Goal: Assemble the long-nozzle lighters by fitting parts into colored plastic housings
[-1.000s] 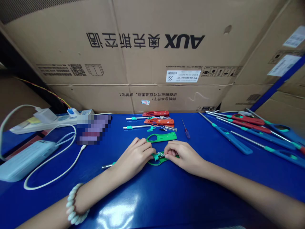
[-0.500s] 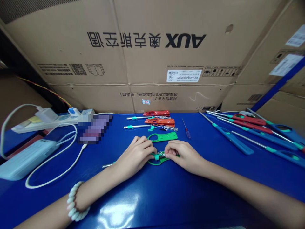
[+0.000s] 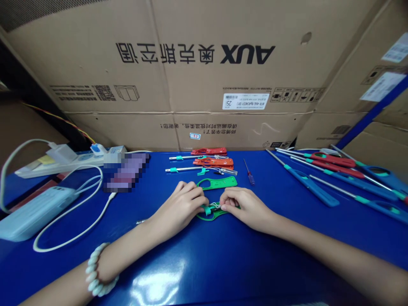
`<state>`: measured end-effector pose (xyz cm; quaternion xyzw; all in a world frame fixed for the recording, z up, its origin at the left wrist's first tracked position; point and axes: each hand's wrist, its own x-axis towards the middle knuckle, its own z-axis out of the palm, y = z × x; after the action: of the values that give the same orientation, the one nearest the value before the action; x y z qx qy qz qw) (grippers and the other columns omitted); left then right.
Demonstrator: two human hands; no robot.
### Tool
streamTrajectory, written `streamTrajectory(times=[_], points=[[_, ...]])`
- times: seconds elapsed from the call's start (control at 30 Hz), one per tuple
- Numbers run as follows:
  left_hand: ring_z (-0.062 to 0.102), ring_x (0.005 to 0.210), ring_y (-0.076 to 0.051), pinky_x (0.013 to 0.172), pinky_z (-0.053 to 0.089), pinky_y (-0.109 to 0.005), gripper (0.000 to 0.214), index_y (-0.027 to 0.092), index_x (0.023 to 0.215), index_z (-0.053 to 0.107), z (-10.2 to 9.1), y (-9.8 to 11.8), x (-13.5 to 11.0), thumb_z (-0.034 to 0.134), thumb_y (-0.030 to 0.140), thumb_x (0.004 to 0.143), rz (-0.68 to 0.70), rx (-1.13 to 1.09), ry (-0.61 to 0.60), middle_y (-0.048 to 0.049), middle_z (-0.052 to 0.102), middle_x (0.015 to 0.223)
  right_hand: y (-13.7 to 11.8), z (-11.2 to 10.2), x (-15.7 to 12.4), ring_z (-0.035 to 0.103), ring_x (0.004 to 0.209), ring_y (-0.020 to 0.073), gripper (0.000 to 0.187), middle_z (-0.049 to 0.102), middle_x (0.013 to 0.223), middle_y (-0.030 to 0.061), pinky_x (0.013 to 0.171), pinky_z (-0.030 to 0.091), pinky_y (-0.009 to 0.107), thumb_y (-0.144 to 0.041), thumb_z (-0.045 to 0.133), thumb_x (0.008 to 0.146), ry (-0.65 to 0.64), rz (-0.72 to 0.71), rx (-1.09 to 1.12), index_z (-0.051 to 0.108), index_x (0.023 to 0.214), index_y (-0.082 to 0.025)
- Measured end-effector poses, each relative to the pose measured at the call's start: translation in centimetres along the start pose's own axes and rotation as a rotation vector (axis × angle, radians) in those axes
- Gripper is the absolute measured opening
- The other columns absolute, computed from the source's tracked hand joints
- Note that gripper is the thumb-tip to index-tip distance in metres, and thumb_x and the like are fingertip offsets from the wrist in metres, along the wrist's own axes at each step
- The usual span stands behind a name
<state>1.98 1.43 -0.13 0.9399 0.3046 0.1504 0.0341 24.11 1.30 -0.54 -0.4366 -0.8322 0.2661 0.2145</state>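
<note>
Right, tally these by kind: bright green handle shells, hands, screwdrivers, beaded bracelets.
Bright green handle shells: 2
Hands: 2
Purple screwdriver: 1
Beaded bracelet: 1
Total: 6

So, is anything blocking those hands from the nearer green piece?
Nothing visible. The left hand and right hand are right at the nearer green handle, by the teal part and white wires over it. The farther green handle lies beyond, not between. The hands hide some parts.

Green handle shell (image 3: pixel 217 215), ring end leftward, lies on the blue worktop (image 3: pixel 204 259), partly covered. Small teal piece (image 3: pixel 208 210) sits over it; thin white wires (image 3: pixel 214 204) loop alongside.
</note>
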Motion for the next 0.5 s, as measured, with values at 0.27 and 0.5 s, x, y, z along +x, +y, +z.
streamTrajectory(times=[0.27,0.5], points=[[0.045,0.086,-0.020,0.073,0.028,-0.032,0.010,0.017,0.095,0.057,0.54,0.20,0.03,0.047,0.017,0.095,-0.002,0.034,0.042,-0.0042,0.060,0.091,0.20,0.19,0.08,0.050,0.062,0.0111,0.010,0.058,0.067,-0.0031,0.058,0.036,0.022,-0.009,0.060,0.081,0.012,0.007,0.013,0.061,0.076,-0.017],[0.046,0.086,-0.020,0.074,0.028,-0.032,0.008,0.017,0.094,0.057,0.63,0.24,0.08,0.049,0.016,0.094,-0.024,0.005,0.051,-0.0035,0.060,0.091,0.32,0.25,0.10,0.050,0.061,0.0107,0.010,0.058,0.067,-0.0034,0.058,0.036,0.022,-0.009,0.061,0.080,0.013,0.017,0.035,0.062,0.076,-0.017]])
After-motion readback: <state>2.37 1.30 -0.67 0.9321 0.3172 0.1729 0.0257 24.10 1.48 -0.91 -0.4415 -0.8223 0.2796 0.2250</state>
